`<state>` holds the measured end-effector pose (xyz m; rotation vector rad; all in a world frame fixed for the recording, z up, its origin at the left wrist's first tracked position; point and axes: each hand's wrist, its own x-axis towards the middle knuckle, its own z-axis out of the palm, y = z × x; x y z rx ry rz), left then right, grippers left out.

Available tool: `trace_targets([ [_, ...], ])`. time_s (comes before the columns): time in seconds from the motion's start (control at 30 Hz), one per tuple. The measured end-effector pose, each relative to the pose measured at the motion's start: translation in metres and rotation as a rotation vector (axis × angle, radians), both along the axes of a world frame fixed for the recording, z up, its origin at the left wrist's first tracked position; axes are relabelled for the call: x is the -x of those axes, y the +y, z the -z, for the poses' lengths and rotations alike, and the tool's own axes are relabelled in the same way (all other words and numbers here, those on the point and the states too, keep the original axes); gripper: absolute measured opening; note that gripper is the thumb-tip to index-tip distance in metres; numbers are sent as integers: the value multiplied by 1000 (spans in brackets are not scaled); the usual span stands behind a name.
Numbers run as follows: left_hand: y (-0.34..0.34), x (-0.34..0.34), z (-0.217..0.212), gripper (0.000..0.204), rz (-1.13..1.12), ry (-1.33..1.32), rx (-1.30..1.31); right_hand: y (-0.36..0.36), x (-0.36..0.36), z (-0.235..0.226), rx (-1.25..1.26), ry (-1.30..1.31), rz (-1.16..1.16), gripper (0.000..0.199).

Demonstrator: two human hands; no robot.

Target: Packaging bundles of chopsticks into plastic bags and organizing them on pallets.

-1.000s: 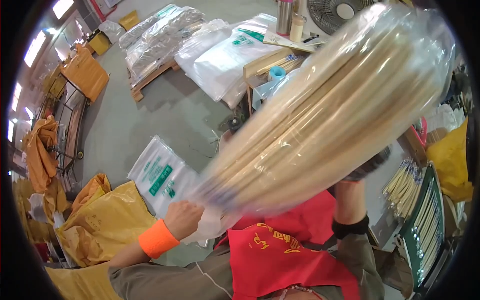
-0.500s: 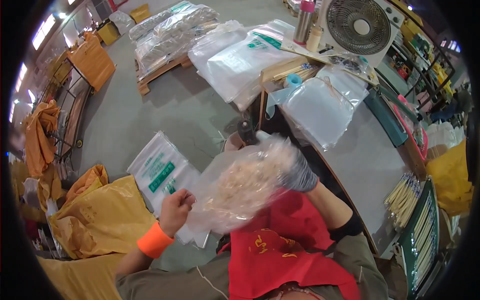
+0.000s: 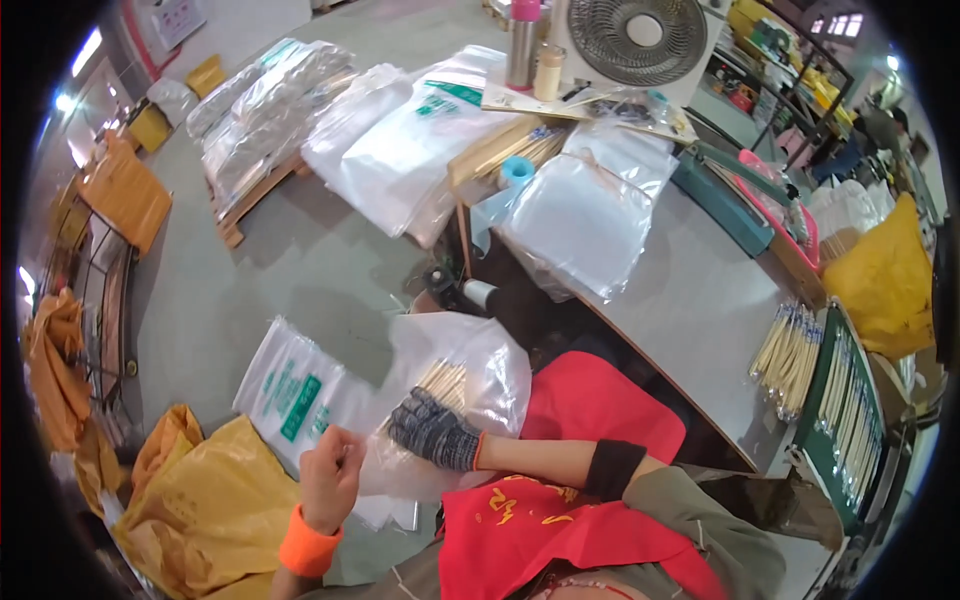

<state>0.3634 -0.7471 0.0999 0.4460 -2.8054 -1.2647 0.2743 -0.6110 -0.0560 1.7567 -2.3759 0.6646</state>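
A clear plastic bag [image 3: 495, 360] with a bundle of thin wooden sticks [image 3: 443, 380] inside lies in front of my body. My right hand [image 3: 430, 428], in a dark grey knitted glove, rests across the bag, its fingers curled over the lower part of the bundle. At the bag's left edge is my bare left hand [image 3: 330, 475], closed in a pinch, with an orange wristband below it; the fingertips are partly hidden. Under and beside the bag are flat white plastic bags with green print [image 3: 295, 400]. A red apron [image 3: 560, 530] covers my front.
On the right, a table [image 3: 690, 320] carries clear bags [image 3: 585, 225], a blue tape roll [image 3: 517, 171] and bundled sticks [image 3: 785, 360]. A fan [image 3: 640, 40] stands behind. Yellow sacks [image 3: 215, 500] lie at lower left. Wrapped packs [image 3: 265, 120] sit on a pallet.
The bag has settled lower, and its sticks now show clearly. My right hand has moved left from the bag's far right side onto its middle. My left hand has come slightly lower.
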Motion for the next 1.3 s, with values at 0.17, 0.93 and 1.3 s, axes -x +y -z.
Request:
trace_targets([
  [0.17, 13, 44, -19, 23, 271, -66, 115, 75, 61, -21, 133, -57, 270, 30],
  [0.93, 578, 361, 151, 46, 1273, 253, -350, 541, -75, 3, -153, 363, 1686, 56],
  [1.3, 682, 286, 162, 68, 1345, 308, -158, 600, 29, -34, 538, -887, 2081, 71],
])
